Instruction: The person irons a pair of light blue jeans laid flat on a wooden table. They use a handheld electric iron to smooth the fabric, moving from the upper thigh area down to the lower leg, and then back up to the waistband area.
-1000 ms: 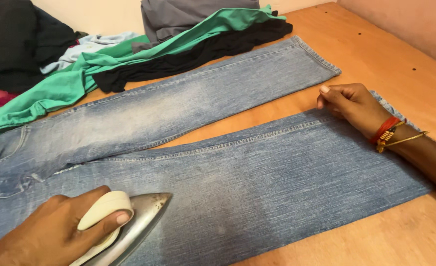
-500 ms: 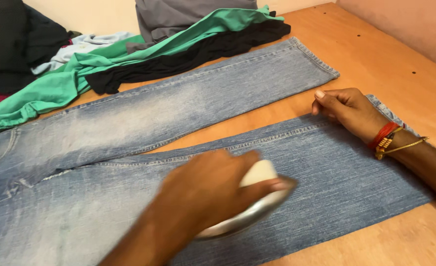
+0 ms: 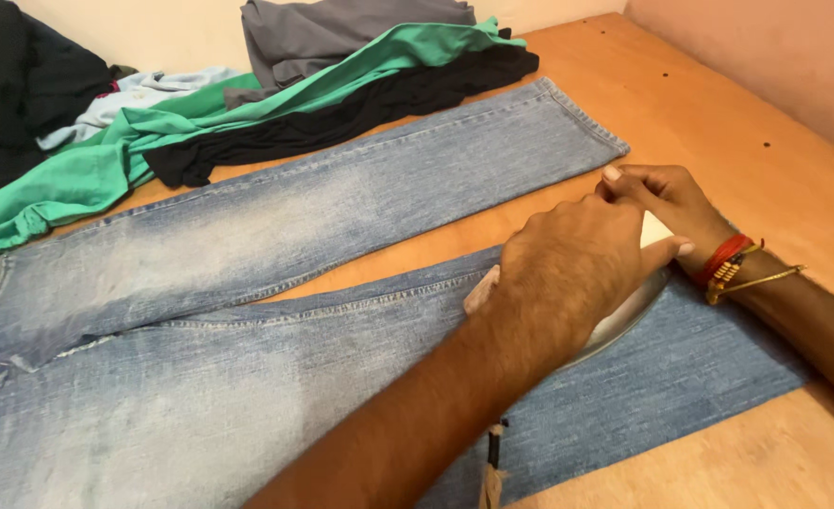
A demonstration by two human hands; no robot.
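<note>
Faded blue jeans [image 3: 247,377] lie flat on a wooden surface [image 3: 718,104], legs spread towards the right. My left hand [image 3: 577,269] grips the cream handle of a metal-soled iron [image 3: 629,316], which rests on the near leg close to its hem. My right hand [image 3: 671,203], with red and gold bangles at the wrist, sits just beyond the iron with curled fingers holding the near leg's hem edge. The two hands almost touch. The iron's cord [image 3: 492,462] trails under my left forearm.
A heap of clothes lies along the back: a green garment [image 3: 106,165], a black one [image 3: 341,108], a grey one [image 3: 341,33] and dark cloth [image 3: 21,85] at the far left. A pinkish wall [image 3: 775,57] borders the right side.
My left hand has slid the iron along the near leg from the thigh end at the left to the hem at the right. My right hand has stayed at the hem.
</note>
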